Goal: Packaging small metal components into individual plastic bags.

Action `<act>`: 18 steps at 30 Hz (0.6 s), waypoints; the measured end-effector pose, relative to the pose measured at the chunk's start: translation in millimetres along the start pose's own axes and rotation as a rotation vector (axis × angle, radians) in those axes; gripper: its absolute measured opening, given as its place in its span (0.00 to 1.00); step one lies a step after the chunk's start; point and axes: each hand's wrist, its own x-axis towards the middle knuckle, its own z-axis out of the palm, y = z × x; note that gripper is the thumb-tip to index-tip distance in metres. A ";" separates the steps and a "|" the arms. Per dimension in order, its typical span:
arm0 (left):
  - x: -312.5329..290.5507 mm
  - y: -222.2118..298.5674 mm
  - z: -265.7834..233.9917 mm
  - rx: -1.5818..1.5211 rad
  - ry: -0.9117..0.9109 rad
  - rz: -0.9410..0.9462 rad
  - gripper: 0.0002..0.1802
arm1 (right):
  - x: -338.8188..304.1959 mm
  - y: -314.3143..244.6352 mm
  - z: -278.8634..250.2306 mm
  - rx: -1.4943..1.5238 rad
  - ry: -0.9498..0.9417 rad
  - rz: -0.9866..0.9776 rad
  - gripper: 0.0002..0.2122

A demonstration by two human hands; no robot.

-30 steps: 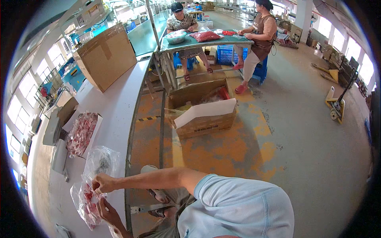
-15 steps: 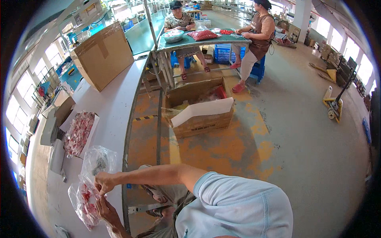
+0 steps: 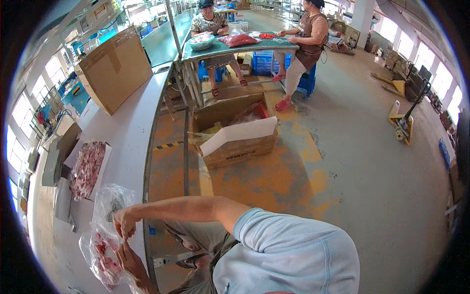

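- Two bare hands meet over the white table, fingertips touching or nearly so, at the edge of a clear plastic bag with red pieces inside.
- Right hand: wrist bent down, fingers curled closed on the bag's edge; its arm is bent and reaches across from the right.
- Left hand: lower, angled up and leftward, fingers close together; whether they pinch any film cannot be told. Its forearm is cut off by the lower edge.
- Just beyond the right hand, more clear film covers something grey, too blurred to name; whether it joins the bag is unclear.
- Farther along the table, an open box holds wrapped red-and-white pieces, hard to tell apart.
- On the floor, an open carton; its front flap partly hides the contents.
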 end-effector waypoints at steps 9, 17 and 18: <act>15.1 6.5 2.2 -0.041 0.024 0.066 0.15 | -9.4 6.4 -2.4 0.332 -0.030 0.010 0.08; 28.3 15.1 10.0 -0.086 -0.048 0.030 0.13 | -14.9 12.9 -0.2 0.317 0.182 0.001 0.07; 29.8 15.8 11.4 -0.126 -0.076 0.013 0.13 | -17.2 11.5 -1.1 0.305 0.196 0.010 0.07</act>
